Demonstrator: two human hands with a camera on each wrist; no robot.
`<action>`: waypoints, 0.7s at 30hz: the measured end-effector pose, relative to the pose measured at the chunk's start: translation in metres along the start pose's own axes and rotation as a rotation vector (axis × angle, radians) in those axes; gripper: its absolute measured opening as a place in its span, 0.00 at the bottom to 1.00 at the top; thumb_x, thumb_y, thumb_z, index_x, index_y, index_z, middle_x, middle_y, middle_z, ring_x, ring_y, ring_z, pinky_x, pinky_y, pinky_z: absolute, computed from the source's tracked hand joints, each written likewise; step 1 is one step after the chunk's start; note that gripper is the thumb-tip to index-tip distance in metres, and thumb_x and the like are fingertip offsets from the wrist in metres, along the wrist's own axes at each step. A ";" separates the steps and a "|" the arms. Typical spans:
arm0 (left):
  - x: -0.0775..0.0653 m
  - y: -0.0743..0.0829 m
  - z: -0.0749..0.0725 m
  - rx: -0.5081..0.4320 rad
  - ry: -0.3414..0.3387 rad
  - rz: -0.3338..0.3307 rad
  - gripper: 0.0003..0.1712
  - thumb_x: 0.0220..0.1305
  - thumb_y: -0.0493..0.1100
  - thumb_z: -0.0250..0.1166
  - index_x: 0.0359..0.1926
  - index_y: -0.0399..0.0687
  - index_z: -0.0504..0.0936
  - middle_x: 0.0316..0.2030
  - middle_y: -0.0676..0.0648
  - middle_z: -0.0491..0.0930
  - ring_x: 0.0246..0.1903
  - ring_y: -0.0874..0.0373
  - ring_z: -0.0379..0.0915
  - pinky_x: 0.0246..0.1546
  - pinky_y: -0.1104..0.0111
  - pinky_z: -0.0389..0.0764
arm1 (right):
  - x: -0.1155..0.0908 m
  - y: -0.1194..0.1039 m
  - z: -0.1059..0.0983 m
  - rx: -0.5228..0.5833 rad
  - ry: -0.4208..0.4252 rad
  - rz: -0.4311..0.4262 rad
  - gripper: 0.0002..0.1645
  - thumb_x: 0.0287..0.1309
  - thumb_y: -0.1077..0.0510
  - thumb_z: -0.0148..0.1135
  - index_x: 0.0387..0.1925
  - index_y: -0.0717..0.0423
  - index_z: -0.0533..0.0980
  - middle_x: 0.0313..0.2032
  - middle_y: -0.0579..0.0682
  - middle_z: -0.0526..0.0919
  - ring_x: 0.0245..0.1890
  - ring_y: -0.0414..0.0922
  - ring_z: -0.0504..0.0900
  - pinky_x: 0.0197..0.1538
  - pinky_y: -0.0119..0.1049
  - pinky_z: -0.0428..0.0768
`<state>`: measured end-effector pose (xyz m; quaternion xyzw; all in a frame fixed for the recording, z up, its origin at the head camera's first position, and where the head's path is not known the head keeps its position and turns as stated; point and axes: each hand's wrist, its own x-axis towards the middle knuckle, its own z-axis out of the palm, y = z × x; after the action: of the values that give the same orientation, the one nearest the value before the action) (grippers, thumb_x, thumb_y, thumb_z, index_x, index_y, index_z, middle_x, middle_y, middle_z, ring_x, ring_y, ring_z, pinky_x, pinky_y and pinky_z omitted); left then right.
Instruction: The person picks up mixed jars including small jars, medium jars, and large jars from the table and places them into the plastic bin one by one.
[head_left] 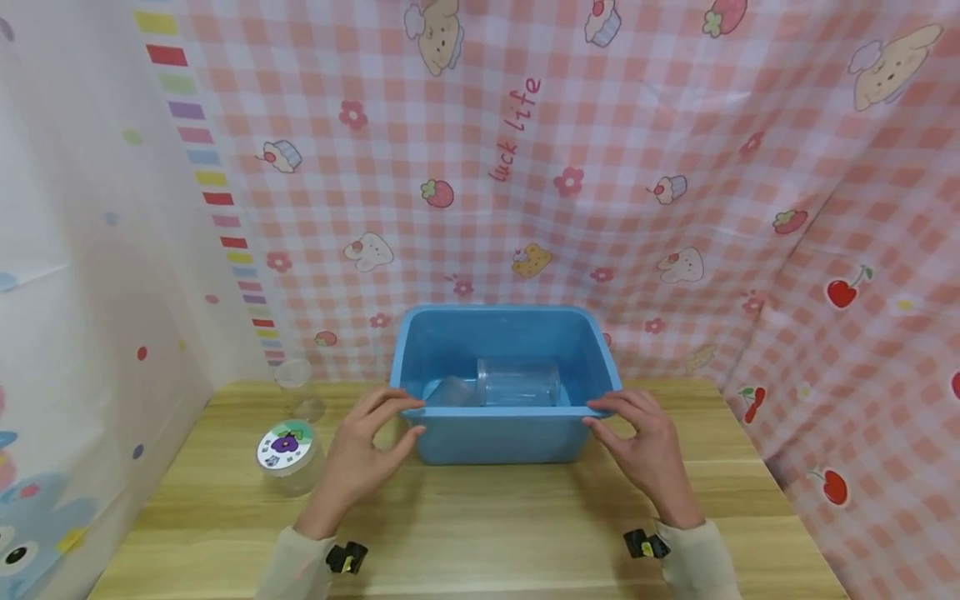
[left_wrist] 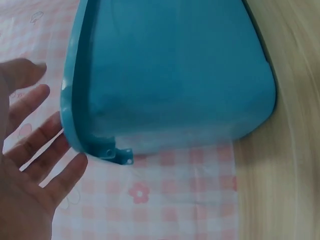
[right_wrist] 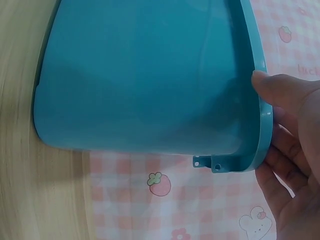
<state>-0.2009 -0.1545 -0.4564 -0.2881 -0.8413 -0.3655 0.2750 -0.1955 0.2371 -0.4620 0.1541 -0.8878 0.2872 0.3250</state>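
A blue plastic bin (head_left: 495, 437) stands upright on the wooden table between my two hands. Inside it a clear cylindrical container (head_left: 519, 385) lies on its side, with another clear piece (head_left: 452, 392) left of it, partly hidden by the front rim. My left hand (head_left: 367, 454) is at the front left corner; in the left wrist view its outstretched fingers touch the rim while the thumb stays off it. At the front right corner my right hand (head_left: 648, 446) pinches the rim, thumb (right_wrist: 265, 85) on the near side and fingers behind.
On the left of the table sits a clear jar (head_left: 288, 454) with a printed lid showing a purple picture. Behind it stands another clear container (head_left: 306, 407). A pink checked curtain (head_left: 480, 208) hangs right behind the bin and along the right side.
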 end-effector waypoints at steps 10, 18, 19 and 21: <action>-0.006 -0.003 -0.022 0.075 -0.038 -0.058 0.30 0.54 0.49 0.80 0.59 0.55 0.83 0.56 0.52 0.79 0.59 0.55 0.75 0.57 0.53 0.81 | 0.001 -0.001 -0.001 0.018 0.004 0.007 0.15 0.48 0.58 0.82 0.41 0.49 0.89 0.41 0.44 0.89 0.45 0.42 0.79 0.49 0.28 0.76; -0.020 -0.014 -0.042 0.164 -0.032 -0.143 0.43 0.50 0.53 0.82 0.67 0.52 0.76 0.64 0.48 0.74 0.65 0.51 0.68 0.60 0.47 0.77 | 0.001 -0.001 0.000 0.027 0.009 -0.006 0.16 0.47 0.58 0.83 0.40 0.49 0.89 0.40 0.44 0.89 0.45 0.41 0.79 0.49 0.22 0.74; -0.021 -0.017 -0.043 0.172 -0.026 -0.144 0.44 0.50 0.52 0.82 0.68 0.52 0.75 0.64 0.47 0.73 0.66 0.50 0.67 0.60 0.46 0.76 | 0.001 -0.001 0.000 0.029 0.009 -0.011 0.16 0.47 0.58 0.83 0.40 0.49 0.89 0.40 0.44 0.89 0.44 0.41 0.79 0.48 0.22 0.74; -0.024 -0.023 -0.046 0.182 -0.007 -0.136 0.47 0.48 0.51 0.83 0.69 0.51 0.74 0.65 0.45 0.73 0.67 0.47 0.66 0.61 0.44 0.75 | 0.001 -0.001 0.000 0.034 0.010 -0.014 0.16 0.47 0.59 0.82 0.40 0.49 0.89 0.40 0.43 0.88 0.44 0.41 0.79 0.48 0.21 0.73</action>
<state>-0.1885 -0.2095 -0.4561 -0.2053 -0.8896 -0.3045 0.2717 -0.1959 0.2359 -0.4610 0.1643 -0.8800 0.3008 0.3288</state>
